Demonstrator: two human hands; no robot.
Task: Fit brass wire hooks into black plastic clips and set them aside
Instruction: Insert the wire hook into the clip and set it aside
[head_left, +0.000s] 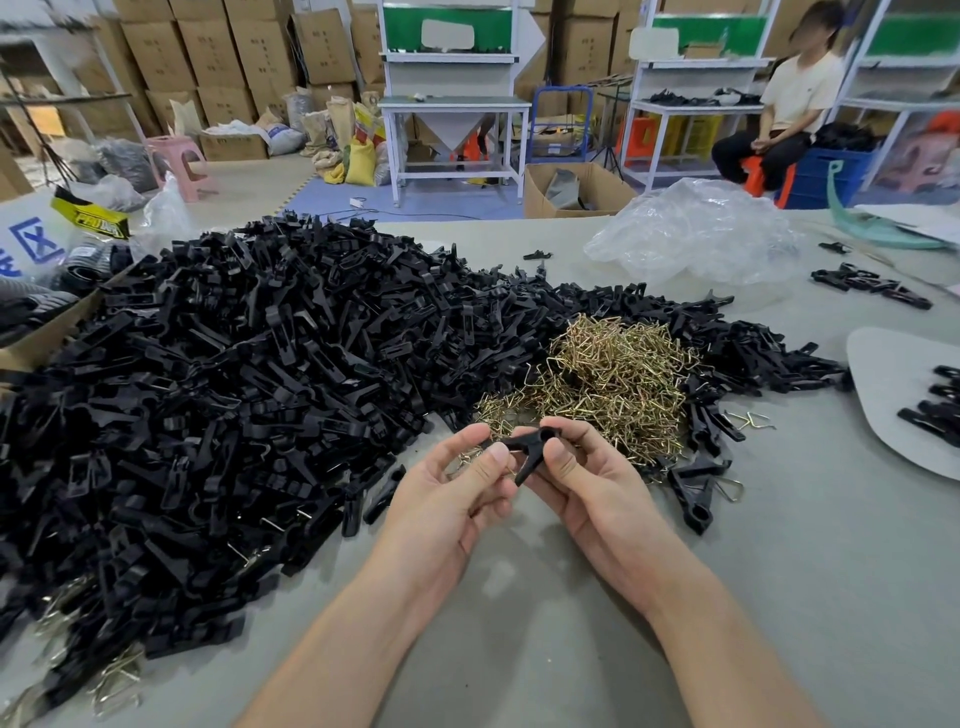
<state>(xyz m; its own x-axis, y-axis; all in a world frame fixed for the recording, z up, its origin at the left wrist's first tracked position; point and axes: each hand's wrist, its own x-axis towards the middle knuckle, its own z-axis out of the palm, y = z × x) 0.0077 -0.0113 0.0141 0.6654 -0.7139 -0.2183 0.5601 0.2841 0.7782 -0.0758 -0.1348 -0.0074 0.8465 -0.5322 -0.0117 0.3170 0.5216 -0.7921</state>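
Observation:
Both my hands hold one black plastic clip (524, 448) above the grey table, in front of the brass hooks. My left hand (457, 493) pinches its left end between thumb and fingers. My right hand (582, 483) grips its right end, thumb on top. Whether a hook sits in this clip is hidden by my fingers. Just behind lies a tangled heap of brass wire hooks (602, 384). A very large pile of black clips (234, 389) covers the left and middle of the table. Clips with brass hooks showing lie to the right (696, 493).
A crumpled clear plastic bag (696, 234) lies at the back right. A grey sheet (893, 395) at the right edge carries several black clips. A cardboard box (47, 332) stands at the left. Across the room a person (789, 104) sits by white shelving.

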